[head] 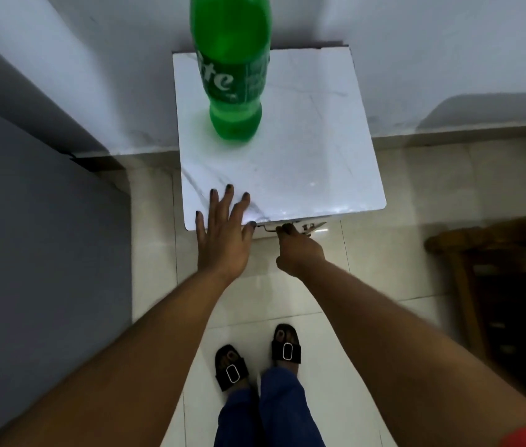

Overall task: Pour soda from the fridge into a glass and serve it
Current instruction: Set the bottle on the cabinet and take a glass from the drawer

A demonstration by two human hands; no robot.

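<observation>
A tall green soda bottle point(234, 69) stands upright on the far half of a small white marble-look cabinet top point(313, 150); its cap is out of frame. My left hand point(224, 230) lies flat with fingers spread on the top's near left corner. My right hand point(298, 250) is just below the front edge, fingers closed on a thin metal handle point(311, 228) on the cabinet's front. No glass is in view.
A grey fridge side point(36, 253) fills the left. A white wall runs behind the cabinet. A dark wooden chair or rack point(507, 285) stands at the right. My sandalled feet point(258, 359) are on pale floor tiles in front of the cabinet.
</observation>
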